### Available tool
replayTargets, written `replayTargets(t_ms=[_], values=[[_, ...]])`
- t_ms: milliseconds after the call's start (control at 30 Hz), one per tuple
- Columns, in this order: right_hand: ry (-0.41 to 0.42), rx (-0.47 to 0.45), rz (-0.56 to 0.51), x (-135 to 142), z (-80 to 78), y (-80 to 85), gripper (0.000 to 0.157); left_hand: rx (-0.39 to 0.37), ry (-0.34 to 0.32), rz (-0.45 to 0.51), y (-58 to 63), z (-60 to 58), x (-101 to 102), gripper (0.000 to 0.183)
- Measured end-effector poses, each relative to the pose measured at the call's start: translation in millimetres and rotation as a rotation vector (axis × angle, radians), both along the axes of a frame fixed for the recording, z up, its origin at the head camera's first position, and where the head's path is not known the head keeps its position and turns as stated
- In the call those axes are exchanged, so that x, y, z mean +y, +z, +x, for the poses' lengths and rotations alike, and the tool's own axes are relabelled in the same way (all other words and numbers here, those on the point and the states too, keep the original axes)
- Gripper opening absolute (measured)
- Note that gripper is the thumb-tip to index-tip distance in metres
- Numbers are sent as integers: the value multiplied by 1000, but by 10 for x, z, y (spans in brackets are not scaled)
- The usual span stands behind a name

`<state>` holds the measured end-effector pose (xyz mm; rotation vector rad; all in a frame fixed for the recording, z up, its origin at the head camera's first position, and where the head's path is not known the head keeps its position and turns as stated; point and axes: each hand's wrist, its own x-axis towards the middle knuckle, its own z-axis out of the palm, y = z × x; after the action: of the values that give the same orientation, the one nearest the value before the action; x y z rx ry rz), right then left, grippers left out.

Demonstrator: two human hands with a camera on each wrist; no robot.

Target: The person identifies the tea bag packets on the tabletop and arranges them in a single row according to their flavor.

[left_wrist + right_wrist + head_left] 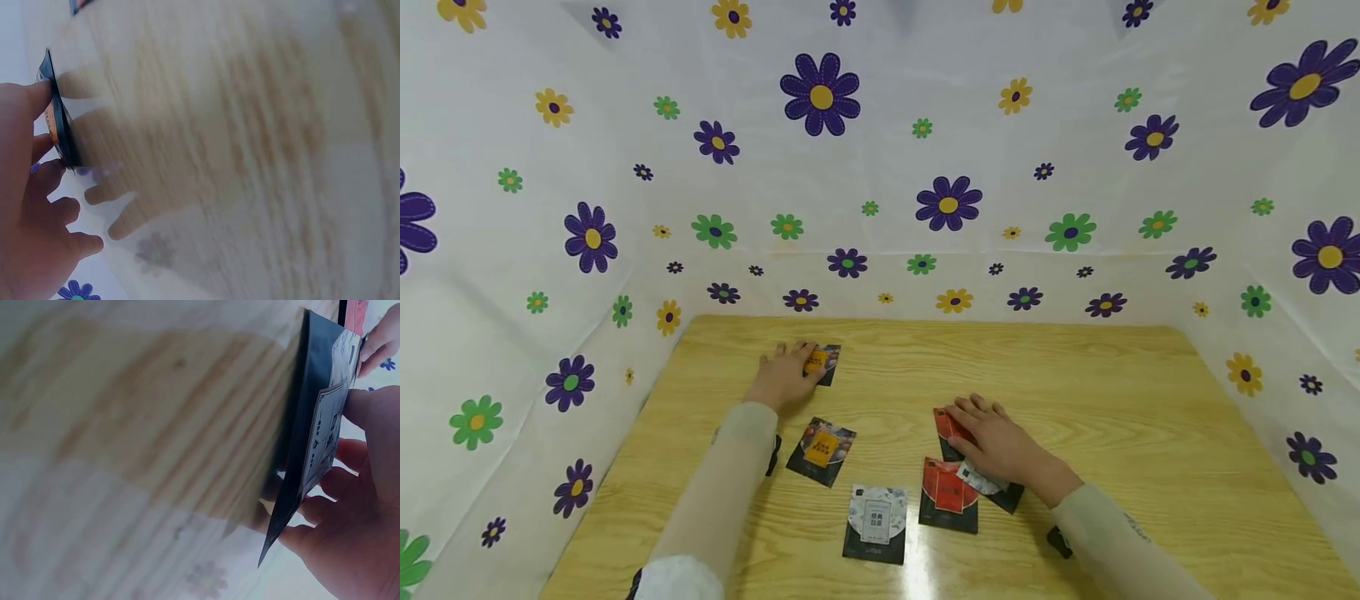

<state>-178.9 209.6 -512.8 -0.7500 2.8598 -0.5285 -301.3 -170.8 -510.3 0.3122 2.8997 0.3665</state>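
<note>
At the far left of the table my left hand (784, 377) lies over the edge of an orange-labelled packet (826, 375). In the left wrist view the thumb and a finger touch this packet (59, 131), the other fingers spread. My right hand (996, 437) rests with extended fingers on a red-and-black packet (947, 427). Beneath its thumb and palm, partly hidden, is a white-and-black packet (1006, 493), slanted across the corner of another red packet (949, 496). From the right wrist view, the white packet (325, 431) lies beside the thumb and fingers.
A second orange-labelled packet (822, 450) lies near the left forearm. In front of it is a second white packet (876, 525), face up. The wooden table (1075, 367) is bounded at back and sides by a flower-patterned white cloth (880, 158).
</note>
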Motion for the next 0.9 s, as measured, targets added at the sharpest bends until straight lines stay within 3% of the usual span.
replayTargets(t_ms=[400,900], values=[[-7,-4,-2,16,-2,-4,57,-11,43,11,-103,-147,-156,71],[-9,-6,-9,-33,25,64,55,-40,34,67,-30,-100,-270,66]])
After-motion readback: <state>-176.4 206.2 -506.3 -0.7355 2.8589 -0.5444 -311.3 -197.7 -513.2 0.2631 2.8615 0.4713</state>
